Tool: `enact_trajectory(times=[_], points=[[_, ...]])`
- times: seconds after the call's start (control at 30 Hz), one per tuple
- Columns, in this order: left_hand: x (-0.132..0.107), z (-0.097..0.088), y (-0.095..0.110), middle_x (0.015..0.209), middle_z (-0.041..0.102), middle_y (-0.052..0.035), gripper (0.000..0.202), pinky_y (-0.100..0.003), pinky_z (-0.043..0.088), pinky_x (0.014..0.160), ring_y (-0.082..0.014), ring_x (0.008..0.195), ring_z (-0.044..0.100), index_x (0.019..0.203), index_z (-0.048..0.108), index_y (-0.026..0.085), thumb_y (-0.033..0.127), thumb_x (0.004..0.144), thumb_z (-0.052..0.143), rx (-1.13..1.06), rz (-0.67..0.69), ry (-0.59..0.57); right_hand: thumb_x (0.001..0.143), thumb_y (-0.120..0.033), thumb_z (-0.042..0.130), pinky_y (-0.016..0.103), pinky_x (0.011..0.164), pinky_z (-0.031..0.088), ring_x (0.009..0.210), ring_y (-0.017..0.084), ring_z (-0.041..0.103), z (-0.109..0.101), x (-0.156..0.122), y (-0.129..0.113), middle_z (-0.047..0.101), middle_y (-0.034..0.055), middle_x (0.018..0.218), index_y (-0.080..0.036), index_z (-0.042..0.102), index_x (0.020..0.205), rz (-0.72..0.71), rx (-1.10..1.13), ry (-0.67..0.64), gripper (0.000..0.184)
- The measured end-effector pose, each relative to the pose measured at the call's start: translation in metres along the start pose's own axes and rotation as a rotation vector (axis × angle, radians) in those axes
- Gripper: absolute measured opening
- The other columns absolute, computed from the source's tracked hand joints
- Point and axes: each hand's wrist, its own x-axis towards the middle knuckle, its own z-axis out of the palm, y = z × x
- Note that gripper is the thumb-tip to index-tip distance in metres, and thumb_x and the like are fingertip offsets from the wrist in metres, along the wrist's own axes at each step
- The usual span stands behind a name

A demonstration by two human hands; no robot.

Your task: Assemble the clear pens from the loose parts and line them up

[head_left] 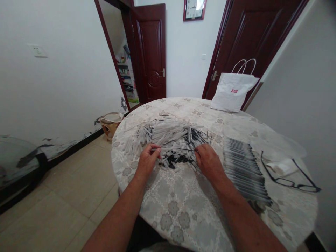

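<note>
Over a loose pile of pen parts, my left hand (149, 159) pinches a translucent white pen barrel (168, 148). My right hand (208, 159) grips a thin black pen refill (187, 149) by its far end. Barrel and refill lie in one line between the hands; whether the refill's tip is inside the barrel is too small to tell. Beneath and behind them are heaped white barrels (168, 130), dark refills (196, 135) and short black pieces (172, 161). To the right of my right hand lies a neat row of pens (243, 168) with dark middles.
The round table has a patterned cloth (168, 196). Black-framed glasses (286, 182) lie at the right, near a clear plastic sheet (278, 140). A white paper bag (233, 91) stands at the back right. On the floor at left is a brown container (109, 126).
</note>
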Motion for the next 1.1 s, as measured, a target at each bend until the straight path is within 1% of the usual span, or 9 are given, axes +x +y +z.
enact_trajectory(times=[0.13,0.27,0.37,0.47,0.63,0.77,0.9,1.03,1.1], points=[[-0.003,0.005,0.004,0.072,0.066,0.0015,0.026,-0.027,0.047,0.07,-0.0149,0.067,0.064,0.102,0.066,0.02,0.037,0.083,0.073,-0.028,-0.016,-0.024,0.098,-0.015,0.05,0.037,0.092,0.046,0.098,0.025,0.057,-0.001,0.001,-0.009,0.063,0.0109,0.097,-0.02,0.065,0.095,-0.035,0.09,0.009,0.016],[-0.006,0.016,0.011,0.075,0.063,0.0041,0.035,-0.026,0.051,0.066,-0.0122,0.063,0.062,0.107,0.063,0.021,0.032,0.077,0.078,-0.341,-0.082,-0.045,0.098,-0.016,0.05,0.037,0.091,0.049,0.098,0.023,0.062,-0.002,-0.001,-0.023,0.068,0.0106,0.101,-0.019,0.068,0.104,-0.063,0.397,0.001,0.019],[-0.009,0.023,0.018,0.07,0.059,0.0038,0.03,-0.026,0.055,0.065,-0.0115,0.064,0.061,0.096,0.064,0.018,0.029,0.074,0.081,-0.591,-0.206,-0.134,0.096,-0.028,0.062,0.033,0.079,0.053,0.085,0.019,0.067,-0.003,-0.003,-0.032,0.072,0.0049,0.094,-0.022,0.069,0.111,0.068,0.769,-0.083,0.018],[-0.013,0.026,0.024,0.072,0.062,0.0012,0.027,-0.026,0.058,0.064,-0.0117,0.065,0.063,0.096,0.065,0.016,0.027,0.077,0.081,-0.762,-0.352,-0.265,0.09,-0.039,0.071,0.028,0.06,0.052,0.063,0.015,0.063,-0.004,-0.005,-0.038,0.069,-0.0005,0.075,-0.022,0.07,0.102,0.237,1.118,-0.141,0.021],[-0.023,0.034,0.025,0.078,0.07,-0.0046,0.02,-0.03,0.062,0.067,-0.0157,0.07,0.069,0.096,0.068,0.015,0.028,0.085,0.077,-0.864,-0.474,-0.442,0.085,-0.045,0.075,0.024,0.048,0.046,0.049,0.011,0.055,-0.001,-0.005,-0.043,0.062,-0.0045,0.06,-0.021,0.065,0.089,0.312,1.381,-0.176,0.027],[-0.027,0.038,0.022,0.083,0.073,-0.008,0.019,-0.028,0.061,0.067,-0.0177,0.074,0.072,0.097,0.07,0.014,0.029,0.086,0.076,-0.872,-0.492,-0.577,0.082,-0.046,0.078,0.024,0.047,0.045,0.048,0.011,0.054,0.006,-0.008,-0.048,0.062,-0.0047,0.061,-0.021,0.064,0.09,0.331,1.387,-0.231,0.029],[-0.025,0.035,0.019,0.087,0.076,-0.0087,0.019,-0.027,0.061,0.064,-0.0195,0.078,0.075,0.096,0.069,0.014,0.03,0.088,0.074,-0.911,-0.476,-0.494,0.091,-0.051,0.066,0.025,0.049,0.045,0.051,0.012,0.054,0.01,-0.01,-0.046,0.064,-0.0021,0.069,-0.021,0.064,0.094,0.34,1.326,-0.216,0.03],[-0.018,0.03,0.015,0.088,0.077,-0.0063,0.016,-0.026,0.061,0.063,-0.0197,0.081,0.076,0.1,0.068,0.017,0.03,0.092,0.07,-0.972,-0.434,-0.315,0.097,-0.037,0.058,0.03,0.068,0.049,0.076,0.019,0.062,0.009,-0.008,-0.038,0.068,0.0057,0.086,-0.021,0.067,0.096,0.169,0.699,-0.095,0.019],[-0.015,0.029,0.012,0.088,0.077,-0.0056,0.016,-0.026,0.061,0.064,-0.0199,0.084,0.077,0.1,0.067,0.017,0.031,0.092,0.069,-0.979,-0.418,-0.249,0.096,-0.026,0.056,0.032,0.079,0.048,0.09,0.022,0.063,0.008,-0.007,-0.035,0.068,0.0089,0.096,-0.02,0.069,0.098,0.046,0.371,-0.108,0.014]])
